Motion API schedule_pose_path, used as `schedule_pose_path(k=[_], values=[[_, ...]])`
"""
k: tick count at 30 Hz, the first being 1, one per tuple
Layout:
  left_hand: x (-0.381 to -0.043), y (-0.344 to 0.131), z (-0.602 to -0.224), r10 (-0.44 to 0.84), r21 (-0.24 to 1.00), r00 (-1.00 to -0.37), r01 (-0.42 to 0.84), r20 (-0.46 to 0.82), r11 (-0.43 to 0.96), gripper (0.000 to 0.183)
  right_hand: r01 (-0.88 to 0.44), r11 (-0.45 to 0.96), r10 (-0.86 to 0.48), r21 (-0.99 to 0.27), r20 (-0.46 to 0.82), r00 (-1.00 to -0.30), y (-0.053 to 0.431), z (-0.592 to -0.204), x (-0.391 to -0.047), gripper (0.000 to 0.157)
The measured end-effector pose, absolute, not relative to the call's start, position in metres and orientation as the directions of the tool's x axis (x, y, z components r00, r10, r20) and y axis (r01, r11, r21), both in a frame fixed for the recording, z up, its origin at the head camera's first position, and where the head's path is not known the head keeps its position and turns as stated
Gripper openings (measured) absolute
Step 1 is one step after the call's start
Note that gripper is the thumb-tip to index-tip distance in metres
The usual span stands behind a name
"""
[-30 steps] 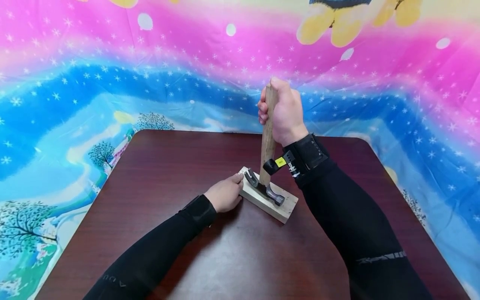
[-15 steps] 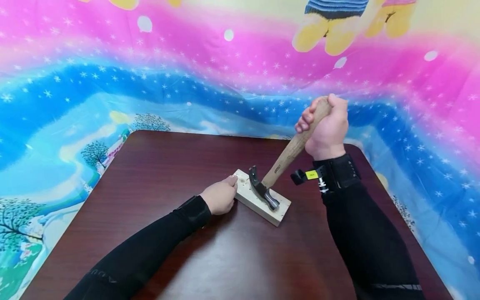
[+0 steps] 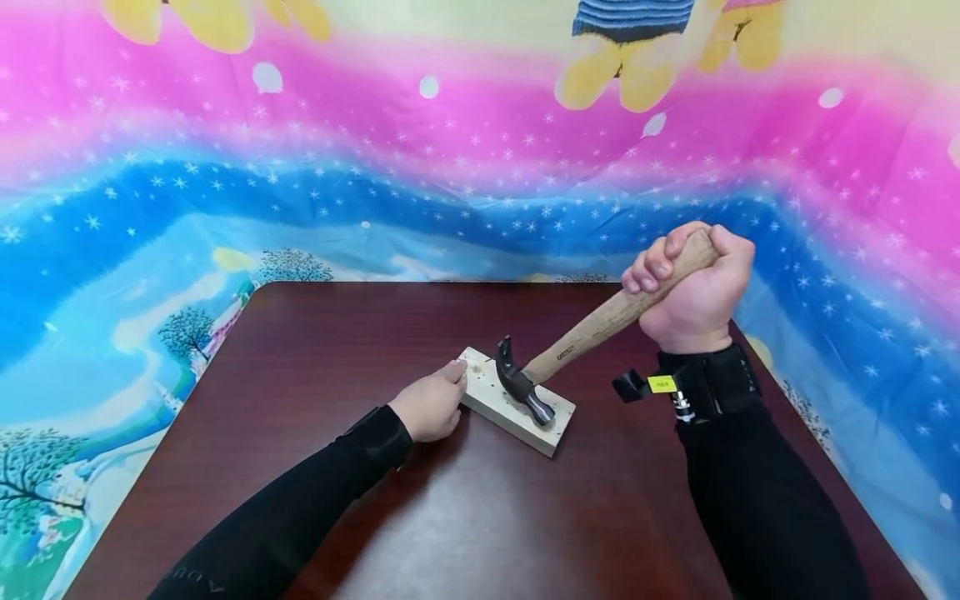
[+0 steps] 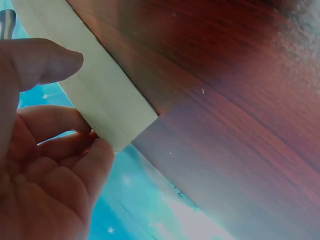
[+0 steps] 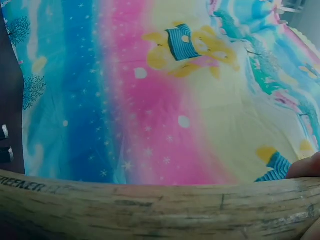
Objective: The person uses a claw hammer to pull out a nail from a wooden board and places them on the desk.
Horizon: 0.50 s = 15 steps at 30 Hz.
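A pale wooden block [image 3: 483,379] with small dark marks lies slantwise on the table. My left hand [image 3: 429,407] holds its left end, with the thumb on one side and bent fingers on another in the left wrist view. High on the right, my right hand [image 3: 697,292] grips the wooden handle of a claw hammer [image 3: 600,327] near its end. The handle leans low to the right, while the metal head rests on the block, claw upward. Whether a nail sits at the claw is too small to tell. The hammer handle [image 5: 150,210] crosses the bottom of the right wrist view.
The dark red-brown table [image 3: 322,333] has a smooth, shiny top. Behind and beside it hangs a colourful patterned cloth [image 3: 480,167]. A small wrist camera [image 3: 630,386] sticks out from the right wristband.
My right hand has swung right and down, tipping the hammer handle from nearly upright to a low slant. The hammer head has rolled on the block. My left hand keeps its hold.
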<state>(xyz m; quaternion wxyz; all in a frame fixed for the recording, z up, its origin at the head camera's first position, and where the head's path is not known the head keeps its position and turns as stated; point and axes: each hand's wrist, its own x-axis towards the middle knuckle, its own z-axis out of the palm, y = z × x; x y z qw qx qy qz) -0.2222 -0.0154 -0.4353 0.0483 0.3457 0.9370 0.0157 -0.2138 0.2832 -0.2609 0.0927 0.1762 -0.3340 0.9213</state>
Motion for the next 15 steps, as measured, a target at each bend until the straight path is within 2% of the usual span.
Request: schedule_pose_path(k=[6, 8, 15], values=[[-0.221, -0.017, -0.436, 0.652, 0.081, -0.754, 0.647, -0.079, 0.758, 0.056, -0.345, -0.767, 0.089, -0.54, 0.444, -0.892, 0.295, -0.268, -0.2, 0.042], [-0.22, -0.018, -0.436, 0.655, 0.086, -0.752, 0.65, -0.077, 0.755, 0.056, -0.375, -0.754, 0.116, -0.54, 0.453, -0.884, 0.299, -0.27, -0.197, 0.047], [-0.219, -0.018, -0.44, 0.657, 0.099, -0.752, 0.65, -0.06, 0.753, 0.056, -0.336, -0.83, 0.13, -0.445, 0.431, -0.893, 0.314, -0.279, -0.187, 0.046]])
